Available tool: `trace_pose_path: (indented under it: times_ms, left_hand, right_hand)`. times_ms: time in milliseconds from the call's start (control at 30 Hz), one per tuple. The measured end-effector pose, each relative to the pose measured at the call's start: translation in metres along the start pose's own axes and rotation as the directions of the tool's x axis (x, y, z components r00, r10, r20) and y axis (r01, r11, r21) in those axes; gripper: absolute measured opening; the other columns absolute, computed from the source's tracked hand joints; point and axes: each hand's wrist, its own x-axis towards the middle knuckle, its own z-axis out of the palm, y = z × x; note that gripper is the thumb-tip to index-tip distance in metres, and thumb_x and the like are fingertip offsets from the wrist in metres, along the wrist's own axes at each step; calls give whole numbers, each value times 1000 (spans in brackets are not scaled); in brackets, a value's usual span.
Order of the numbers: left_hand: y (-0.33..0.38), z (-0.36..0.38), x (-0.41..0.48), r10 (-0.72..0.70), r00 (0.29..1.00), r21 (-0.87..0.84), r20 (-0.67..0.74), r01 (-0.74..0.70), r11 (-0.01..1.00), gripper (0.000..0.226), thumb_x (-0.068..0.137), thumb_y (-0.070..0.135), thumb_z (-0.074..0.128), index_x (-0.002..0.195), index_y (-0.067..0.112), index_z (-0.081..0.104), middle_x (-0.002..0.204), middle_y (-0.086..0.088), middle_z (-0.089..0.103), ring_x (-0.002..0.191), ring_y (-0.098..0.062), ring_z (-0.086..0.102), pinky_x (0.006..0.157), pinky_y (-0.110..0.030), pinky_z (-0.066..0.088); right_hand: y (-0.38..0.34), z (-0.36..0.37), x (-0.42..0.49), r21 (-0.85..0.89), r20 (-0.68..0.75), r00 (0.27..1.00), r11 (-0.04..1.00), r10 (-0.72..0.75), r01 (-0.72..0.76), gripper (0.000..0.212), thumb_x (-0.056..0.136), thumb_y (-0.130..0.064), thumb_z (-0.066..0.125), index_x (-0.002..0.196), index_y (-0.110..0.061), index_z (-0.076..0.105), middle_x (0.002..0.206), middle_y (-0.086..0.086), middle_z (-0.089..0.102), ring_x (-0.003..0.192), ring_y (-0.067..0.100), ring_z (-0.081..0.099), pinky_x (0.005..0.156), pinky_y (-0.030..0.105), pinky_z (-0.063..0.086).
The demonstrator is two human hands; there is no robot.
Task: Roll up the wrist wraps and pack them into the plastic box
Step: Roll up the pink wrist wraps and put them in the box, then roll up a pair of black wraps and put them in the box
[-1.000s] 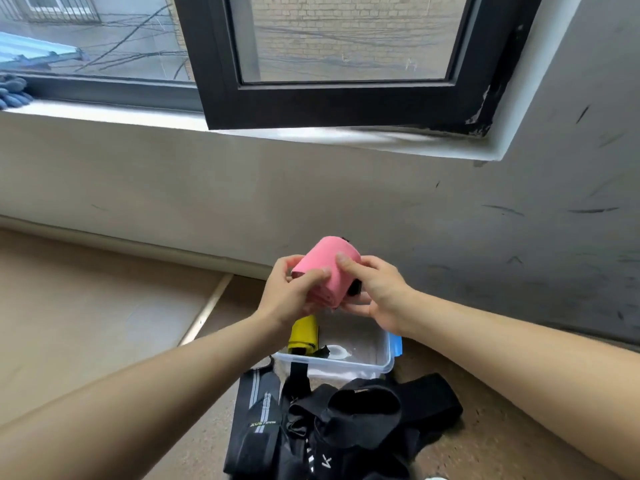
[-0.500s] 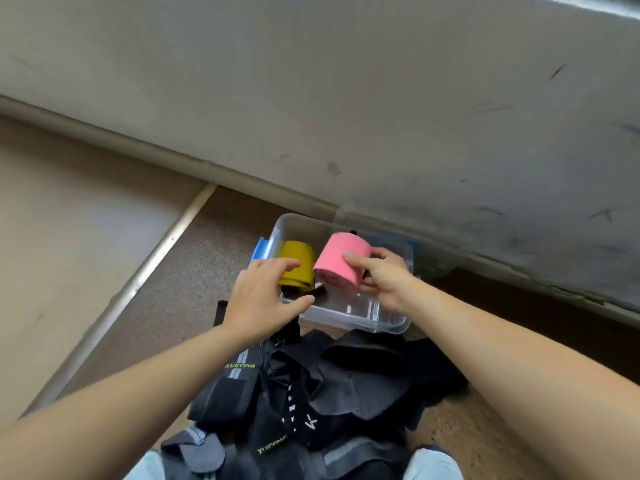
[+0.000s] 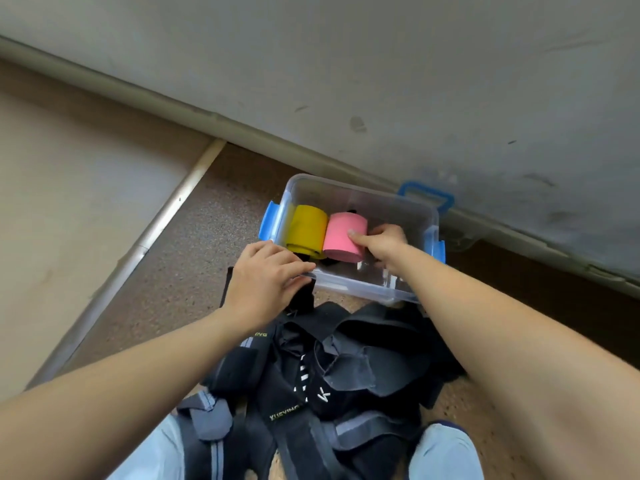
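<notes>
A scuffed grey wall fills the frame from 10 to 3 o'clock, and below it lies a speckled brown floor. At 6 o'clock a loose heap of black wrist wraps sprawls on that floor, unrolled, with grey bands and some yellow-green and white lettering showing. At the heap's 12 o'clock, close to the wall, stands the plastic box, clear-walled, lidless and tilted a little in the view. The left hand lies at the box's 7 o'clock corner, its fingers nearly straight and resting on the near rim, grasping nothing. The right hand reaches into the box and clasps the pink roll from its 3 o'clock side, thumb on top and the other fingers curled behind. That pink wrap is wound into a neat, tight cylinder lying on its side inside the box. Touching it at 9 o'clock is a yellow roll, a mustard cylinder wound the same way. A blue latch sits on the box's 9 o'clock end.
</notes>
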Motion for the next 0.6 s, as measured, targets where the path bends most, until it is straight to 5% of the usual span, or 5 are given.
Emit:
trace_pose_path:
  times_ms: [167, 300, 367, 467, 600]
  left_hand:
    - [1, -12, -2, 9, 998, -41, 59, -7, 999, 21, 92, 33, 69, 108, 24, 79, 99, 6, 77, 95, -21, 68, 84, -39, 49]
    - [27, -32, -13, -18, 999, -56, 38, 20, 998, 16, 89, 32, 70, 99, 20, 74, 97, 2, 70, 90, -24, 64, 71, -40, 50]
    - [49, -43, -21, -31, 994, -143, 106, 46, 989, 20, 91, 41, 65, 94, 22, 71, 92, 6, 64, 88, -19, 61, 70, -38, 52]
    - [78, -48, -33, -17, 896, -226, 443, 130, 965, 39, 86, 58, 69, 113, 30, 68, 109, 13, 62, 104, -12, 58, 82, -36, 52]
    - [100, -36, -51, 93, 720, -84, 687, -48, 995, 53, 84, 48, 74, 133, 33, 59, 133, 7, 52, 120, -18, 52, 91, -38, 51]
  right_hand:
    - [-16, -32, -38, -334, 35, 971, 913, -235, 233, 54, 82, -40, 84, 123, -10, 66, 115, 6, 68, 99, 21, 64, 80, 34, 54]
    - [-11, -62, -120, -452, 198, 807, 679, -556, 579, 19, 85, -26, 81, 100, -17, 74, 97, -2, 73, 91, 14, 68, 84, 31, 55]
    - [-1, -77, -160, -508, 364, 745, 551, -559, 661, 17, 87, -26, 80, 100, -18, 74, 95, -6, 71, 84, 11, 66, 79, 28, 54]
    - [28, -98, -193, -595, 516, 714, 401, -474, 696, 20, 88, -29, 79, 104, -21, 72, 98, -10, 66, 82, 8, 62, 78, 26, 52]
    - [65, -105, -196, -662, 593, 712, 275, -376, 697, 35, 89, -35, 76, 122, -25, 68, 120, -8, 67, 103, 10, 55, 90, 26, 45]
